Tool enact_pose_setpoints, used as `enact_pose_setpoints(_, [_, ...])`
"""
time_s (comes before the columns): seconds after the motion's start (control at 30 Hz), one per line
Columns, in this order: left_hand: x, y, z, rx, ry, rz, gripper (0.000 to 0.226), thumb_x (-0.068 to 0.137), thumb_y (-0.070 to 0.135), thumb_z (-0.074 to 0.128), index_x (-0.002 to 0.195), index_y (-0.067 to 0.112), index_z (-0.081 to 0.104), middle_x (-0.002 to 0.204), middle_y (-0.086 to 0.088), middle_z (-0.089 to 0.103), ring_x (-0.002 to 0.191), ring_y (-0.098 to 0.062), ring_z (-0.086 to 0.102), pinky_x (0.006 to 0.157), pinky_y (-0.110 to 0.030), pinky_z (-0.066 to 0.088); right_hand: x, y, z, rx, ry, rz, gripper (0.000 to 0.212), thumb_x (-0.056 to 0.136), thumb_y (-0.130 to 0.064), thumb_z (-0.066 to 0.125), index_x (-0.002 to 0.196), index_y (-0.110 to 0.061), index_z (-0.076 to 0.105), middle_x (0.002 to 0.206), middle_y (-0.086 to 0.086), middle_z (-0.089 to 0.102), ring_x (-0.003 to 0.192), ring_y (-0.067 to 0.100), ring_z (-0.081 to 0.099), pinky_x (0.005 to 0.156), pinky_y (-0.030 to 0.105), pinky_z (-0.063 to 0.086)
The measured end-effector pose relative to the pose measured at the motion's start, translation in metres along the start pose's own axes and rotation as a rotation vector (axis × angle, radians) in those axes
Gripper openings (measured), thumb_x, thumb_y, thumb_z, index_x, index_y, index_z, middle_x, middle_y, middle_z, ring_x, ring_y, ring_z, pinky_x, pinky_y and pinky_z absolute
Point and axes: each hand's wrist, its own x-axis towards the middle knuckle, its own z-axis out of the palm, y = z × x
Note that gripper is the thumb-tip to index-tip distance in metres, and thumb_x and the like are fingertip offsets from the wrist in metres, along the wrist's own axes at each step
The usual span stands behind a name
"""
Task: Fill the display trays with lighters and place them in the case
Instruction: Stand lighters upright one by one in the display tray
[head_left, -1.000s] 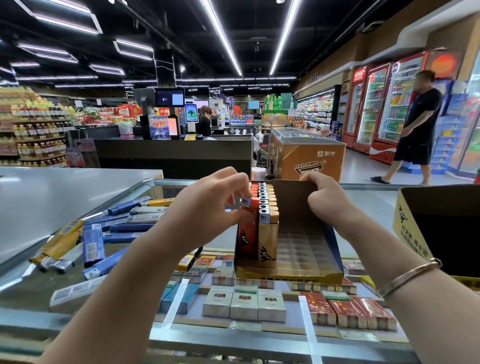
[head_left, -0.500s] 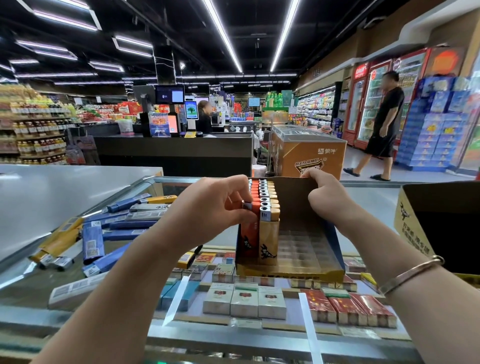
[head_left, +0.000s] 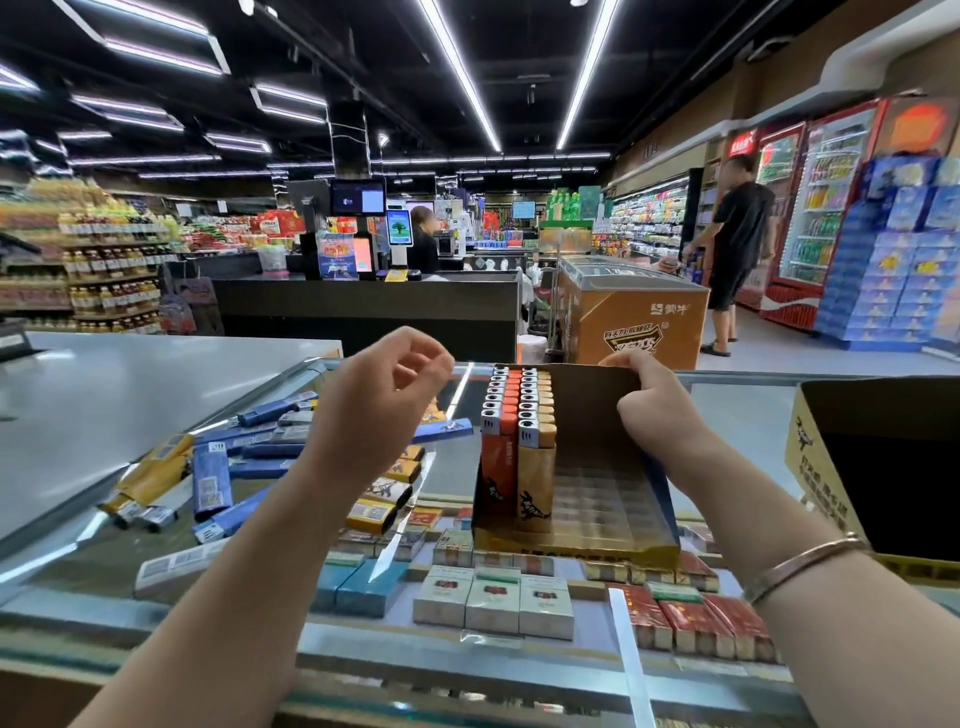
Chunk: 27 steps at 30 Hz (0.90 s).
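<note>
A cardboard display tray (head_left: 597, 514) stands on the glass case top (head_left: 737, 415). Two rows of upright lighters (head_left: 517, 415), one orange and one yellow, fill its left side; the right slots are empty. My right hand (head_left: 649, 405) grips the tray's back wall at its top edge. My left hand (head_left: 384, 400) hovers left of the tray above the glass, fingers loosely curled, holding nothing. Several loose blue and yellow lighters (head_left: 218, 467) lie scattered on the glass at the left.
An open yellow-and-black carton (head_left: 826, 467) stands on the glass at the right. Cigarette packs (head_left: 493, 603) lie under the glass inside the case. A grey counter (head_left: 130, 395) adjoins on the left. A person stands by the fridges far right.
My left hand has let go of the lighter rows and pulled back to the left, away from the tray. My right hand keeps its grip on the back wall.
</note>
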Motion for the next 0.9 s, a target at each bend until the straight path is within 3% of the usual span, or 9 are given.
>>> enact_pose_setpoints(0.1, [-0.019,-0.017,-0.014,0.155,-0.094,-0.172,0.016,0.088,0.030,0.058,0.104,0.028,0.057,0.095,0.013,0.058,0.089,-0.007,0.055,0.072,-0.024,0.045,0.001,0.000,0.001,-0.049,0.009,-0.032,0.041,0.074,0.013,0.036,0.100,-0.014,0.054,0.085,-0.002,0.050,0.082,0.019,0.048,0.078,0.041,0.050])
enact_pose_setpoints(0.2, [-0.037,-0.024,-0.032,0.088,-0.444,-0.443,0.048,0.080,0.038,0.066,0.124,0.032,0.049,0.122,0.006,0.047,0.106,-0.013,0.051,0.081,-0.029,0.047,0.002,0.000,0.002,-0.072,0.010,-0.034,0.040,0.074,0.012,0.037,0.099,-0.014,0.054,0.084,-0.002,0.049,0.084,0.021,0.047,0.074,0.039,0.048])
enact_pose_setpoints(0.23, [-0.041,-0.025,-0.038,0.057,-0.577,-0.501,0.057,0.076,0.038,0.070,0.128,0.036,0.046,0.133,0.006,0.041,0.118,-0.015,0.044,0.092,-0.033,0.045,0.002,0.001,0.002,-0.074,0.010,-0.033,0.040,0.074,0.011,0.037,0.099,-0.015,0.053,0.084,-0.002,0.049,0.084,0.021,0.047,0.074,0.039,0.048])
enact_pose_setpoints(0.3, [-0.044,-0.024,-0.047,0.049,-0.775,-0.558,0.070,0.071,0.038,0.075,0.132,0.045,0.040,0.148,0.018,0.020,0.138,-0.013,0.015,0.112,-0.044,0.024,0.001,0.001,0.002,-0.077,0.008,-0.028,0.039,0.074,0.011,0.037,0.099,-0.015,0.053,0.085,0.000,0.050,0.084,0.022,0.047,0.072,0.040,0.049])
enact_pose_setpoints(0.37, [-0.040,-0.023,-0.055,0.028,-0.866,-0.577,0.073,0.073,0.032,0.076,0.131,0.052,0.036,0.148,0.027,0.010,0.140,-0.008,0.006,0.115,-0.044,0.014,0.001,0.000,0.002,-0.087,0.010,-0.029,0.039,0.074,0.010,0.037,0.099,-0.015,0.053,0.085,0.003,0.050,0.080,0.020,0.048,0.069,0.038,0.049])
enact_pose_setpoints(0.53, [-0.017,-0.023,-0.058,0.245,-1.052,-0.522,0.089,0.077,0.012,0.067,0.140,0.050,0.017,0.154,0.016,0.002,0.140,-0.013,0.006,0.112,-0.038,0.011,0.001,0.001,0.000,-0.105,0.020,-0.034,0.040,0.074,0.010,0.037,0.100,-0.015,0.052,0.082,0.000,0.049,0.075,0.015,0.045,0.069,0.039,0.049])
enact_pose_setpoints(0.7, [-0.007,-0.027,-0.037,0.373,-1.087,-0.482,0.091,0.073,0.008,0.067,0.143,0.041,0.018,0.151,0.010,0.016,0.136,-0.017,0.020,0.110,-0.039,0.027,0.002,0.001,0.000,-0.103,0.015,-0.030,0.038,0.074,0.010,0.038,0.099,-0.014,0.054,0.083,0.000,0.049,0.075,0.013,0.045,0.072,0.041,0.050])
enact_pose_setpoints(0.8, [-0.004,-0.027,-0.026,0.468,-1.102,-0.442,0.094,0.070,0.004,0.065,0.141,0.043,0.019,0.139,0.014,0.014,0.121,-0.022,0.032,0.094,-0.031,0.044,0.001,0.000,0.000,-0.101,0.019,-0.035,0.038,0.074,0.011,0.038,0.099,-0.013,0.054,0.083,-0.001,0.049,0.075,0.013,0.044,0.063,0.032,0.047])
enact_pose_setpoints(0.9, [-0.006,-0.027,-0.019,0.499,-1.099,-0.408,0.101,0.069,-0.001,0.061,0.142,0.046,0.010,0.129,0.016,0.017,0.111,-0.020,0.037,0.077,-0.026,0.050,0.002,0.001,0.000,-0.103,0.013,-0.039,0.037,0.074,0.011,0.038,0.098,-0.013,0.054,0.082,-0.001,0.048,0.074,0.013,0.044,0.059,0.028,0.044])
